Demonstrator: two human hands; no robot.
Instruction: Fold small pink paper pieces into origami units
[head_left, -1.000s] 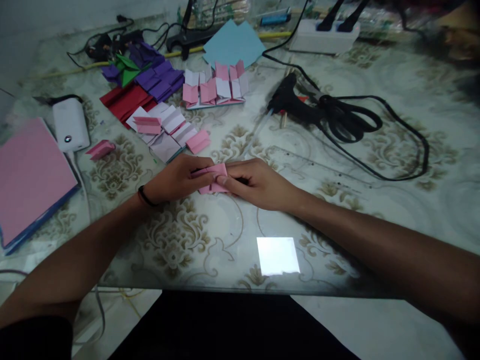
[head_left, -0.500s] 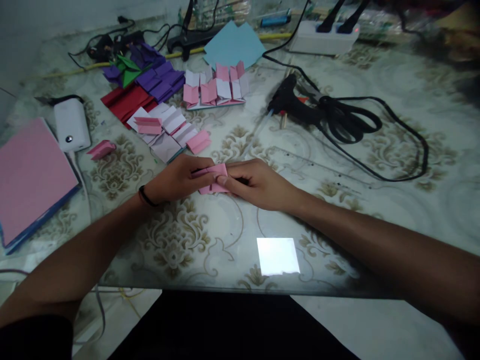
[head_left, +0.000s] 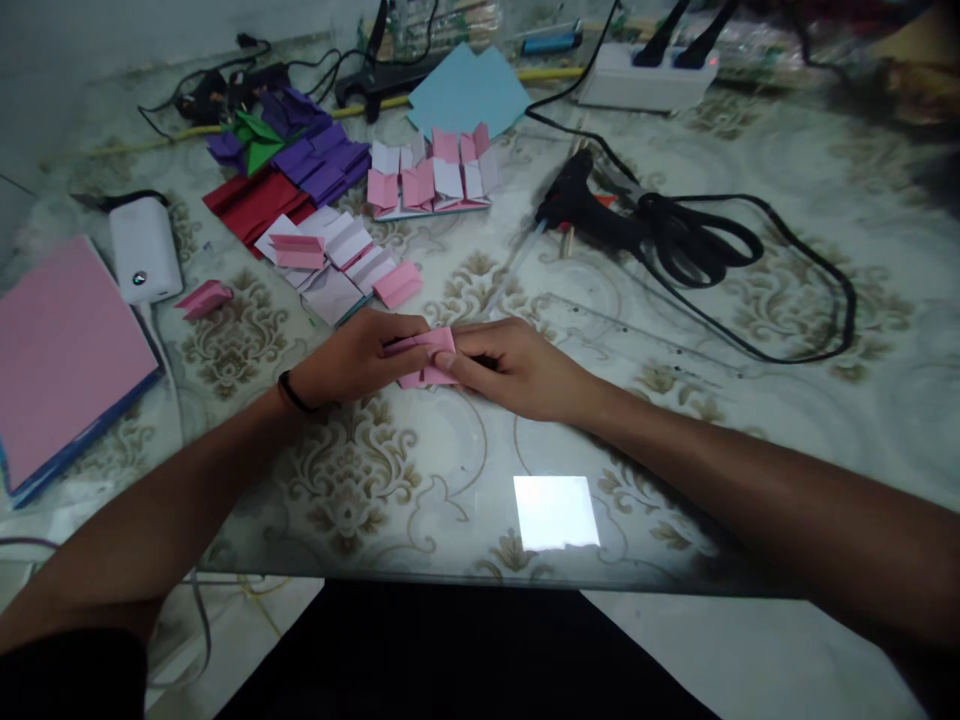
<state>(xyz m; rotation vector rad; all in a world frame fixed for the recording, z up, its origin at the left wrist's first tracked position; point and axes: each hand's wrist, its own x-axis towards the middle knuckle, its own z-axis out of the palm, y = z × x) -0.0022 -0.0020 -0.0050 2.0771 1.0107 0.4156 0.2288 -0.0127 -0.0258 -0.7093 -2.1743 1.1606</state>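
A glossy table (head_left: 420,500) patterned with tan scrolls spreads before us; our clock centres on the folded pink paper (head_left: 441,338) in our hands, twelve pointing away. A black glue gun (head_left: 585,200) with a coiled cord lies at two o'clock. We cannot tell whether it is hot; if it is, a careless reach that way could burn us. A stack of pink sheets (head_left: 75,350) lies at nine, well apart.

At ten, just beyond our left knuckles, sits a white-and-pink heap of folds (head_left: 334,265). Our left hand is so near that an outward flick might scatter them. A row of pink and white folds (head_left: 431,180) stands at twelve.

Our left hand (head_left: 356,350) comes in from nine and our right hand (head_left: 529,370) from three. Both are clamped on the folded pink paper, thumbs on top, low over the table; the fingers underneath are mostly hidden. Uneven thumb pressure could set a crease askew, pulling the hands apart could tear the paper, and loosening either thumb too soon might let the flaps spring open.
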